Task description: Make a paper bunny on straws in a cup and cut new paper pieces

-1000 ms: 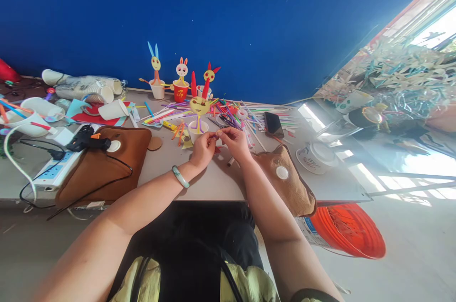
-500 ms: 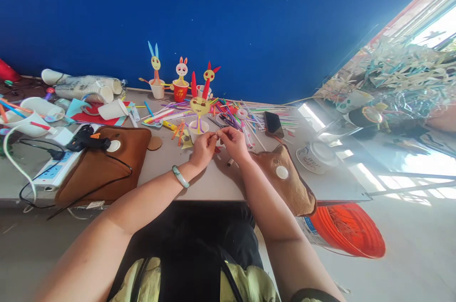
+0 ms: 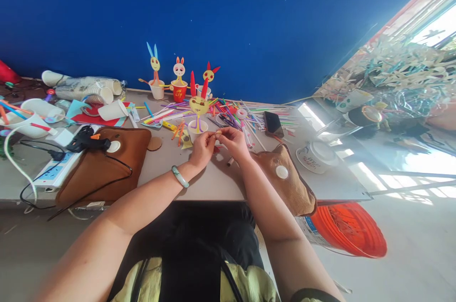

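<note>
My left hand (image 3: 202,150) and my right hand (image 3: 233,143) meet fingertip to fingertip over the table, both pinched around something too small to make out. A green bangle (image 3: 180,176) circles my left wrist. Just beyond the hands stands a white cup (image 3: 197,127) bearing a yellow face with red ears (image 3: 198,105). Yellow paper scraps (image 3: 186,140) lie left of my left hand, and a bit of red (image 3: 216,149) shows below the fingertips. A small rolled piece (image 3: 230,161) rests under my right hand.
Three more cup figures (image 3: 178,89) stand by the blue wall. Coloured sticks (image 3: 249,114) and a phone (image 3: 273,124) lie behind my hands. A glue gun (image 3: 85,139) and brown pouch (image 3: 107,169) are left; another pouch (image 3: 285,181) is right. An orange bucket (image 3: 349,230) stands below.
My fingertips have shifted very slightly against each other. Both hands otherwise stay in the same place, and the things on the table have not moved.
</note>
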The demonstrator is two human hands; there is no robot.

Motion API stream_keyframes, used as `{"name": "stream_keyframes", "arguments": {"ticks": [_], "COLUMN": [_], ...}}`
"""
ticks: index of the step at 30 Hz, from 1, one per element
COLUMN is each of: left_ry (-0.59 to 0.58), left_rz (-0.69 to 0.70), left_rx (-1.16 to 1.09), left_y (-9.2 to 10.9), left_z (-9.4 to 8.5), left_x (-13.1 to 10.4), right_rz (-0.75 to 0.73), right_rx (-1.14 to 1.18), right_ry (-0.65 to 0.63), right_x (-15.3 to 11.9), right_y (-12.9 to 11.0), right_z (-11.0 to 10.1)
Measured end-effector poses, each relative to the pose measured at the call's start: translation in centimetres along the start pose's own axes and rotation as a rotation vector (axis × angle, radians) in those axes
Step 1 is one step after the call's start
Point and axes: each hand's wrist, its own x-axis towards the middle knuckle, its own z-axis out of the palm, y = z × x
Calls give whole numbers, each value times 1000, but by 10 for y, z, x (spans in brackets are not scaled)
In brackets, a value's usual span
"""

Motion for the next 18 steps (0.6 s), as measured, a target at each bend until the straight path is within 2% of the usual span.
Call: {"name": "stream_keyframes", "arguments": {"ticks": [11,18], "left_ry": [1,-3], "left_rz": [-31,-41], "left_rx": [-42,-52], "left_y": [1,6], "left_z": [1,2], "left_x": [-2,-3], "right_rz": [-22,-49], "right_rx": [-43,-50], "right_ry": [-33,-7], "right_x": [1,0], "right_y": [4,0], "right_z": [-4,-5]}}
